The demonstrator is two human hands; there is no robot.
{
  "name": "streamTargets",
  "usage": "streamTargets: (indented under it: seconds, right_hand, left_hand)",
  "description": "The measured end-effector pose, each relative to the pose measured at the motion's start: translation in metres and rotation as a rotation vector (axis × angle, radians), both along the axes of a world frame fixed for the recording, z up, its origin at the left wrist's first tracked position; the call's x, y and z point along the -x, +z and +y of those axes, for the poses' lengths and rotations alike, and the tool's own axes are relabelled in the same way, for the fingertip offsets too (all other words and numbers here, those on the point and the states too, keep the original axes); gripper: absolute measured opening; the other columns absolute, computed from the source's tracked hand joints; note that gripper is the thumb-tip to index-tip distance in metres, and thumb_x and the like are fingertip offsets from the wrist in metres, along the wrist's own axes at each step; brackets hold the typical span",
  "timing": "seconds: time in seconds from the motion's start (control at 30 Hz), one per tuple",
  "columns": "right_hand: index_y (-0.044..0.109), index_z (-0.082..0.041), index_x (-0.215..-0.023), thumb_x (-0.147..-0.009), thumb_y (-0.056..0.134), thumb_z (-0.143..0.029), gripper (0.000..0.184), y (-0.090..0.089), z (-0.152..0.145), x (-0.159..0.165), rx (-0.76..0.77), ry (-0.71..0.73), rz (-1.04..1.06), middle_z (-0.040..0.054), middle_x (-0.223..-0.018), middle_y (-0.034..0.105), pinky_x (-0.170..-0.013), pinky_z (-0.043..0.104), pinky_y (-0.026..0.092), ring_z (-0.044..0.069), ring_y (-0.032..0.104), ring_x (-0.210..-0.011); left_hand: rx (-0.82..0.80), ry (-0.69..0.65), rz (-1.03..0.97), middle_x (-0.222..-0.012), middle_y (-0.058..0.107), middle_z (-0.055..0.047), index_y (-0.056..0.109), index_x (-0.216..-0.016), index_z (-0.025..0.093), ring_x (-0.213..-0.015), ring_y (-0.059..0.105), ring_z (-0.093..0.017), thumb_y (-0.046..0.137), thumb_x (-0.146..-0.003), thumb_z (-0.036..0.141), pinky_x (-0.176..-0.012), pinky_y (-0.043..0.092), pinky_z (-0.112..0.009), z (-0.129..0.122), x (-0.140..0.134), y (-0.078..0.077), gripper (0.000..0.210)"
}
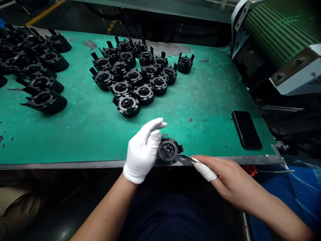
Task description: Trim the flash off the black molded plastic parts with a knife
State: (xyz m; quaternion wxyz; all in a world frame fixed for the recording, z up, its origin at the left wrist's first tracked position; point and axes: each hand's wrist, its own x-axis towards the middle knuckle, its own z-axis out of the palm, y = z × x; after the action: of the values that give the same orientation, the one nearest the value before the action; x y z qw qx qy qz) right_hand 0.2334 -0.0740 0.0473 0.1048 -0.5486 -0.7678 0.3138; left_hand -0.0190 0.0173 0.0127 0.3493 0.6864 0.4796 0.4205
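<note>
At the near edge of the green worktop [208, 100], a round black part [168, 151] lay between the person's two hands, its ringed face turned upward. The left hand [144, 152], in a white glove, stood against the part's left side with its thumb and fingers bent toward each other; whether it gripped the part could not be told, since the glove hid the contact. The right hand [220, 170], bare but for a white cover on the thumb, held a slim metal tool [189, 158] pinched in its fingers, the tip at the part's right rim. Below the worktop's right corner sat something blue [296, 204] with clear plastic over it. A black phone [247, 130] lay face up near the right edge, its screen dark. Farther back, a cluster of black housings [144, 92] with upright tabs stood close together, one lone housing [185, 63] just to their right; a second crowded group [47, 100] filled the left side. Beyond, at the upper right, was a machine with a ribbed green belt [281, 33]. Yellow marks [111, 26] on the floor behind were too blurred to read.
</note>
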Motion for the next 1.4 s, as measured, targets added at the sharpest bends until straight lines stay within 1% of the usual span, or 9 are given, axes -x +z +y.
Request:
streamTargets:
  seconds: [0.1, 0.17, 0.2, 0.33, 0.53, 0.63, 0.77, 0.97, 1.4]
  right_hand:
    - [0.052, -0.021, -0.141, -0.089, 0.041, -0.008, 0.055, -0.005, 0.0, 0.005, 0.042, 0.03, -0.025, 0.0093, -0.125, 0.071, -0.091, 0.04, 0.06, 0.023, 0.07, -0.11]
    - [0.05, -0.021, -0.144, -0.088, 0.04, -0.006, 0.059, -0.009, 0.0, 0.008, 0.077, 0.054, -0.04, 0.0104, -0.123, 0.071, -0.087, 0.041, 0.062, 0.024, 0.071, -0.105]
    - [0.05, -0.02, -0.145, -0.087, 0.04, -0.005, 0.061, -0.01, 0.0, 0.01, 0.087, 0.066, -0.043, 0.0111, -0.124, 0.07, -0.087, 0.042, 0.062, 0.025, 0.07, -0.105]
    - [0.048, -0.018, -0.146, -0.082, 0.041, 0.0, 0.067, -0.011, 0.002, 0.013, 0.114, 0.128, -0.034, 0.0129, -0.135, 0.065, -0.092, 0.042, 0.061, 0.025, 0.069, -0.112]
    - [0.054, -0.02, -0.142, -0.082, 0.042, -0.004, 0.063, -0.002, 0.014, 0.008, 0.085, 0.172, -0.08, 0.0113, -0.128, 0.07, -0.088, 0.041, 0.063, 0.026, 0.072, -0.106]
    - [0.054, -0.019, -0.142, -0.08, 0.041, -0.002, 0.065, -0.001, 0.015, 0.007, 0.049, 0.162, -0.107, 0.0126, -0.127, 0.07, -0.086, 0.041, 0.063, 0.026, 0.072, -0.107]
    - [0.054, -0.02, -0.141, -0.081, 0.041, -0.001, 0.064, -0.001, 0.019, 0.007, 0.132, 0.23, -0.046, 0.0099, -0.129, 0.07, -0.093, 0.039, 0.06, 0.023, 0.07, -0.109]
    - [0.054, -0.025, -0.14, -0.086, 0.043, -0.005, 0.058, -0.001, 0.027, 0.005, 0.133, 0.207, -0.056, 0.0087, -0.119, 0.072, -0.082, 0.042, 0.062, 0.025, 0.072, -0.098]
    - [0.053, -0.022, -0.14, -0.086, 0.043, -0.005, 0.058, -0.007, 0.03, 0.003, 0.176, 0.227, -0.031, 0.0101, -0.12, 0.07, -0.083, 0.041, 0.059, 0.026, 0.07, -0.099]
  left_hand:
    - [0.016, -0.181, 0.116, -0.148, 0.053, -0.015, 0.044, -0.147, 0.02, -0.138, 0.05, -0.03, 0.053, -0.089, 0.07, -0.118, 0.042, -0.049, -0.004, 0.013, 0.005, 0.077]
    - [0.033, -0.291, 0.286, -0.157, 0.04, -0.018, 0.03, -0.155, 0.019, -0.145, 0.04, -0.035, 0.07, -0.076, 0.071, -0.12, 0.038, -0.053, -0.013, 0.014, 0.001, 0.103]
    - [0.025, -0.315, 0.358, -0.158, 0.038, -0.019, 0.024, -0.157, 0.02, -0.146, 0.039, -0.035, 0.076, -0.074, 0.065, -0.12, 0.037, -0.054, -0.017, 0.013, -0.002, 0.107]
    - [-0.06, -0.323, 0.428, -0.153, 0.046, -0.017, 0.023, -0.156, 0.02, -0.143, 0.044, -0.031, 0.075, -0.082, 0.051, -0.12, 0.039, -0.051, -0.027, 0.004, -0.014, 0.096]
    - [-0.036, -0.319, 0.417, -0.15, 0.049, -0.016, 0.026, -0.155, 0.021, -0.141, 0.047, -0.032, 0.077, -0.082, 0.044, -0.118, 0.041, -0.051, -0.024, 0.003, -0.011, 0.092]
    - [-0.06, -0.331, 0.396, -0.15, 0.049, -0.016, 0.027, -0.154, 0.018, -0.141, 0.046, -0.03, 0.075, -0.083, 0.044, -0.119, 0.04, -0.049, -0.023, 0.003, -0.009, 0.089]
    - [-0.052, -0.4, 0.386, -0.149, 0.05, -0.016, 0.026, -0.154, 0.017, -0.141, 0.046, -0.028, 0.074, -0.085, 0.042, -0.12, 0.039, -0.046, -0.019, 0.004, -0.007, 0.088]
    - [0.001, -0.489, 0.397, -0.148, 0.05, -0.014, 0.024, -0.155, 0.019, -0.14, 0.047, -0.027, 0.078, -0.081, 0.042, -0.119, 0.039, -0.044, -0.012, 0.008, -0.004, 0.095]
    - [0.015, -0.509, 0.392, -0.148, 0.049, -0.014, 0.024, -0.154, 0.019, -0.139, 0.047, -0.028, 0.08, -0.079, 0.042, -0.118, 0.04, -0.046, -0.009, 0.007, -0.002, 0.096]
